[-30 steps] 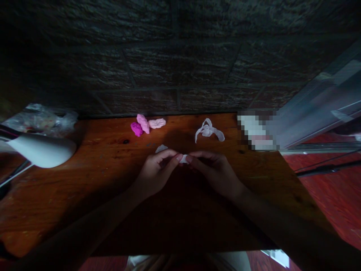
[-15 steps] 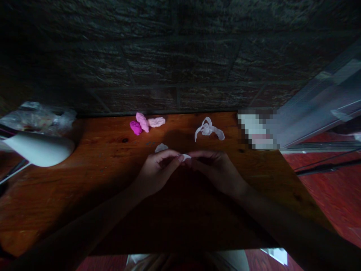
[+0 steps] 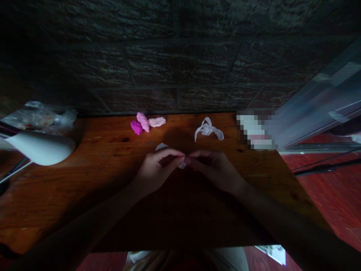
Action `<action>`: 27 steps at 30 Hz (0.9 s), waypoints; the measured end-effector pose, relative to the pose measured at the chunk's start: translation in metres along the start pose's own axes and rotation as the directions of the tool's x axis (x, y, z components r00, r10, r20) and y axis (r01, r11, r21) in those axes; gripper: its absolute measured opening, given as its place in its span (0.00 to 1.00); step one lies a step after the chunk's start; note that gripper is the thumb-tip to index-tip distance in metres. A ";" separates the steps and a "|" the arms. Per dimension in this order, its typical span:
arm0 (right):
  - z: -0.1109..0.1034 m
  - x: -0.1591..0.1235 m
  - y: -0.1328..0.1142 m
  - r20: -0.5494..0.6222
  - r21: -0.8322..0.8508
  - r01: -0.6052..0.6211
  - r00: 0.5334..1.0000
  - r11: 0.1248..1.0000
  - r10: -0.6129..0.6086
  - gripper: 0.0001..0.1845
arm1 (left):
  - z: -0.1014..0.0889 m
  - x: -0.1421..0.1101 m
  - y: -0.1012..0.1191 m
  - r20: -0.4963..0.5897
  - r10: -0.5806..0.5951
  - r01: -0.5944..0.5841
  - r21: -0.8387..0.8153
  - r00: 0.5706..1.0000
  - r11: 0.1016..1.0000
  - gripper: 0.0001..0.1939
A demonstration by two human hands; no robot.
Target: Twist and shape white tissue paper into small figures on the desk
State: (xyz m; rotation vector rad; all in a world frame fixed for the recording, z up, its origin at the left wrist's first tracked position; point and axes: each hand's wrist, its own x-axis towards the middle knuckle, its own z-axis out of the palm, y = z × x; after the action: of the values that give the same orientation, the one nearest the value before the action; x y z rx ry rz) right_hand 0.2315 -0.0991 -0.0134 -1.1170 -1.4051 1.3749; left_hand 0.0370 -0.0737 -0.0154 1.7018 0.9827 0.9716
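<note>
Between the thumb and forefinger of my left hand [image 3: 159, 167] is a small white piece of modelling clay [image 3: 183, 165], mostly covered by the fingers. My right hand [image 3: 216, 169] pinches the same piece from the other side, the fingertips of both hands almost meeting above the table. Just beyond my left hand lies a flat white clay piece [image 3: 161, 146], partly hidden by the hand. Farther back on the right sits a white clay shape [image 3: 207, 130] with a looped top and two curved strips.
Lumps of magenta clay [image 3: 136, 127], pink clay [image 3: 143, 122] and pale pink clay [image 3: 156, 122] lie near the wall on the wooden table [image 3: 113, 150]. A white lamp-like object [image 3: 45, 148] and crumpled clear plastic [image 3: 53, 118] are at left. A pixelated pale item [image 3: 256, 130] stands right.
The white piece between my fingertips has turned and now shows below them instead of across the gap. My fingertips have come closer together. The clay on the table stays put.
</note>
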 end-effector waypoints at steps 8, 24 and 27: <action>-0.001 0.000 -0.002 0.032 -0.106 0.093 0.995 0.990 -0.090 0.12 | -0.002 0.001 -0.001 0.087 -0.073 0.085 -0.141 0.993 0.986 0.07; 0.004 0.000 0.004 -0.079 0.297 -0.050 0.994 0.954 0.077 0.14 | 0.001 0.002 -0.005 0.088 -0.124 0.141 -0.213 0.988 0.967 0.10; 0.004 0.001 0.005 -0.068 0.338 -0.053 0.994 0.940 0.080 0.14 | 0.002 0.003 -0.002 0.073 -0.123 0.137 -0.225 0.990 0.965 0.09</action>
State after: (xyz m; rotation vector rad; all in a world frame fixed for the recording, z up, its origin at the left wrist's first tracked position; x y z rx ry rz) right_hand 0.2270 -0.0991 -0.0182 -0.9880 -1.0337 1.5324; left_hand 0.0393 -0.0712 -0.0177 1.4473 0.8952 0.9065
